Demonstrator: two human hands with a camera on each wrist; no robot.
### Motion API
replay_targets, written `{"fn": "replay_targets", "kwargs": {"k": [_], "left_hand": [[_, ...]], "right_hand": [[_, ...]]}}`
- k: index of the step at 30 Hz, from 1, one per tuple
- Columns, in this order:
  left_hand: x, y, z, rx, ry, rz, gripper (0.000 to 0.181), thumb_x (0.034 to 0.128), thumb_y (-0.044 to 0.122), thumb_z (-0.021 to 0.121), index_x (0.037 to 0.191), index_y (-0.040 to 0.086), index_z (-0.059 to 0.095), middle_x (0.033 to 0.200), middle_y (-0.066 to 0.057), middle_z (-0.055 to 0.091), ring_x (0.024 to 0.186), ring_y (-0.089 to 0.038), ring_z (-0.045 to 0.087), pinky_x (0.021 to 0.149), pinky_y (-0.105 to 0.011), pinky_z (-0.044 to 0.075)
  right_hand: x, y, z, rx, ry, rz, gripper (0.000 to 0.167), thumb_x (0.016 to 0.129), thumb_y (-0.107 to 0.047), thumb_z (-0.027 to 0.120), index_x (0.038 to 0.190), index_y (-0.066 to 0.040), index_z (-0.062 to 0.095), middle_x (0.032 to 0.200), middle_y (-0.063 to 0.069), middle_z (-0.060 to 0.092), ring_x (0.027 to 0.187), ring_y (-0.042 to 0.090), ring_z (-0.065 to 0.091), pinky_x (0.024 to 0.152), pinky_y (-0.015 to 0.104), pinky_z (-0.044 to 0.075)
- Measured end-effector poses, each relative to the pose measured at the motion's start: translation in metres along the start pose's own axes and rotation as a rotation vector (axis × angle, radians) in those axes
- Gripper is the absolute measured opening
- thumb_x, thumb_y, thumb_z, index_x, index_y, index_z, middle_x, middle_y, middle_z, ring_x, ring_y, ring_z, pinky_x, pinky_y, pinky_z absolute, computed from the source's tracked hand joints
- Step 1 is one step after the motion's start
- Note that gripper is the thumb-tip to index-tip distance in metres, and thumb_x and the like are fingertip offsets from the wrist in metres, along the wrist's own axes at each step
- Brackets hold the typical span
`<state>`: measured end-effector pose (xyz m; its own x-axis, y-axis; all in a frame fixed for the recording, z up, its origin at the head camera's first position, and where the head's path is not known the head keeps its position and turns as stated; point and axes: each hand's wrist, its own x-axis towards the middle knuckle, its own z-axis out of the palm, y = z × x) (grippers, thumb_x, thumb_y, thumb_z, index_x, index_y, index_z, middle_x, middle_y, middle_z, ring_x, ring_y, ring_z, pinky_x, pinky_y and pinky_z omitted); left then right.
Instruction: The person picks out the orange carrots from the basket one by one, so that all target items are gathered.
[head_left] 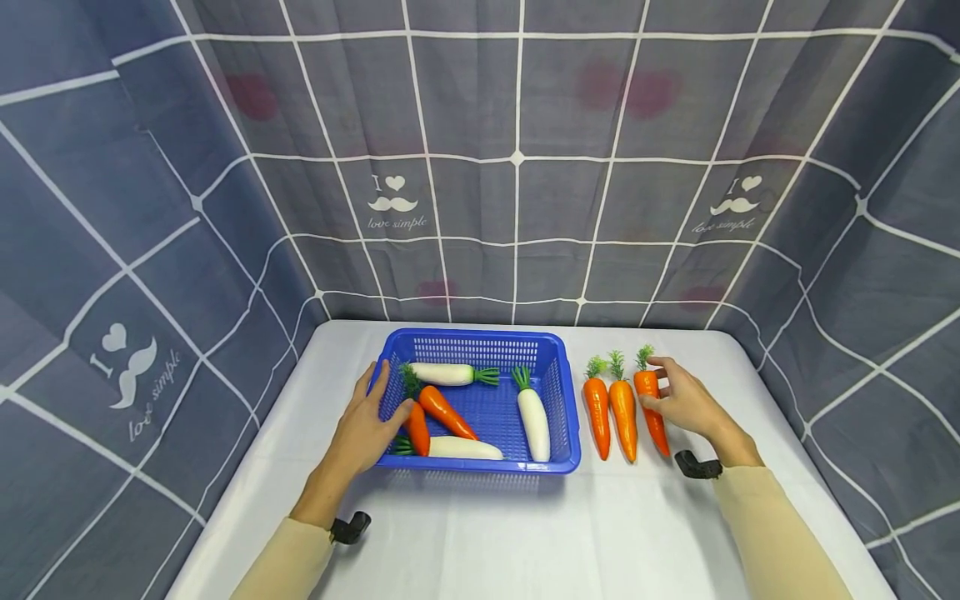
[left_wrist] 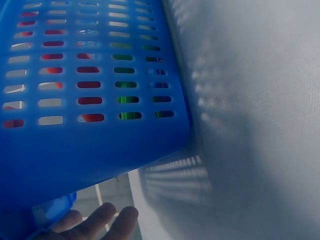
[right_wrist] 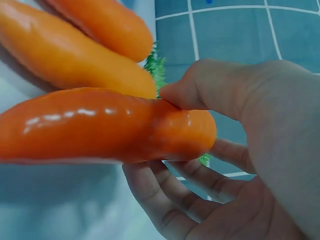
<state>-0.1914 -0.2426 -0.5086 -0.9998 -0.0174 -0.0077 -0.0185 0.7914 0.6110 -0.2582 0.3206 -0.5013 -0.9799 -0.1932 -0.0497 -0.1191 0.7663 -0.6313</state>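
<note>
Three carrots stand side by side right of the basket in the head view: the left carrot [head_left: 597, 417], the middle carrot [head_left: 623, 421] and the right carrot [head_left: 654, 423]. My right hand [head_left: 686, 404] pinches the right carrot near its leafy top; in the right wrist view, thumb and fingers of the hand [right_wrist: 225, 165] lie on either side of this carrot [right_wrist: 100, 125]. At the blue basket's [head_left: 480, 467] left rim rests my left hand [head_left: 367, 429], its fingers extended and thumb over the edge. The left wrist view shows fingertips of the hand [left_wrist: 95, 225] beside the basket wall [left_wrist: 100, 150].
Inside the basket lie an upper white radish [head_left: 442, 374], a right white radish [head_left: 534, 425], a lower white radish [head_left: 461, 448] and two carrots [head_left: 446, 412]. A white cloth [head_left: 510, 533] covers the table. Grey checked curtains [head_left: 465, 108] surround it at the back and sides.
</note>
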Motion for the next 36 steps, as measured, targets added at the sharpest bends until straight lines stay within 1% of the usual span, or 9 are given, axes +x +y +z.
{"fn": "replay_targets", "kwargs": {"k": [3, 9, 12, 17, 19, 24, 29, 36], "left_hand": [[0.0, 0.001, 0.0, 0.0, -0.004, -0.004, 0.095, 0.1189, 0.057, 0.06, 0.189, 0.023, 0.007, 0.198, -0.02, 0.004, 0.177, -0.059, 0.027, 0.138, -0.077, 0.03], [0.001, 0.0, 0.0, 0.006, 0.002, 0.002, 0.094, 0.119, 0.059, 0.059, 0.189, 0.022, 0.009, 0.198, -0.021, 0.005, 0.177, -0.058, 0.028, 0.138, -0.077, 0.031], [0.0, 0.001, 0.0, 0.003, 0.006, 0.004, 0.094, 0.119, 0.058, 0.06, 0.189, 0.021, 0.009, 0.198, -0.021, 0.006, 0.177, -0.058, 0.028, 0.138, -0.077, 0.031], [0.0, 0.0, 0.0, -0.001, 0.011, 0.008, 0.095, 0.1186, 0.061, 0.058, 0.189, 0.02, 0.01, 0.198, -0.02, 0.006, 0.177, -0.057, 0.027, 0.139, -0.077, 0.031], [-0.001, 0.0, 0.0, -0.001, 0.01, 0.01, 0.095, 0.1184, 0.063, 0.057, 0.189, 0.021, 0.01, 0.198, -0.02, 0.006, 0.178, -0.057, 0.027, 0.14, -0.076, 0.03], [0.0, -0.001, 0.001, 0.0, 0.006, 0.008, 0.096, 0.1181, 0.066, 0.056, 0.19, 0.022, 0.009, 0.198, -0.02, 0.006, 0.177, -0.057, 0.028, 0.139, -0.076, 0.031], [-0.001, -0.001, 0.001, 0.001, 0.008, 0.009, 0.096, 0.1182, 0.065, 0.056, 0.19, 0.021, 0.009, 0.198, -0.02, 0.005, 0.177, -0.057, 0.028, 0.139, -0.076, 0.031], [-0.001, -0.001, 0.001, -0.002, 0.011, 0.011, 0.094, 0.1185, 0.06, 0.059, 0.189, 0.022, 0.01, 0.198, -0.02, 0.007, 0.177, -0.058, 0.029, 0.138, -0.077, 0.032]], "right_hand": [[0.001, 0.006, 0.003, -0.007, -0.002, 0.008, 0.086, 0.106, -0.021, 0.084, 0.173, 0.008, 0.039, 0.157, 0.043, 0.061, 0.128, 0.056, 0.077, 0.096, 0.06, 0.07], [0.002, 0.015, 0.007, -0.006, -0.01, 0.033, 0.087, 0.106, -0.022, 0.084, 0.173, 0.008, 0.038, 0.157, 0.044, 0.06, 0.13, 0.057, 0.076, 0.097, 0.06, 0.07], [0.003, 0.017, 0.009, -0.01, -0.009, 0.038, 0.087, 0.106, -0.021, 0.085, 0.173, 0.009, 0.039, 0.156, 0.044, 0.06, 0.129, 0.057, 0.076, 0.094, 0.056, 0.071], [0.005, 0.021, 0.011, -0.028, -0.015, 0.037, 0.086, 0.105, -0.019, 0.085, 0.171, 0.011, 0.039, 0.154, 0.047, 0.06, 0.122, 0.055, 0.077, 0.087, 0.05, 0.071], [0.005, 0.022, 0.012, -0.029, -0.018, 0.038, 0.086, 0.105, -0.019, 0.085, 0.171, 0.012, 0.039, 0.154, 0.047, 0.059, 0.121, 0.056, 0.077, 0.087, 0.051, 0.071], [0.005, 0.024, 0.013, -0.034, -0.02, 0.044, 0.087, 0.105, -0.02, 0.086, 0.172, 0.012, 0.039, 0.154, 0.047, 0.06, 0.122, 0.055, 0.076, 0.093, 0.058, 0.07], [0.006, 0.024, 0.014, -0.034, -0.027, 0.05, 0.088, 0.105, -0.022, 0.086, 0.172, 0.012, 0.038, 0.154, 0.046, 0.061, 0.12, 0.051, 0.077, 0.094, 0.058, 0.069], [0.005, 0.024, 0.015, -0.039, -0.027, 0.05, 0.089, 0.106, -0.024, 0.085, 0.172, 0.012, 0.037, 0.153, 0.046, 0.061, 0.121, 0.052, 0.077, 0.094, 0.059, 0.069]]}}
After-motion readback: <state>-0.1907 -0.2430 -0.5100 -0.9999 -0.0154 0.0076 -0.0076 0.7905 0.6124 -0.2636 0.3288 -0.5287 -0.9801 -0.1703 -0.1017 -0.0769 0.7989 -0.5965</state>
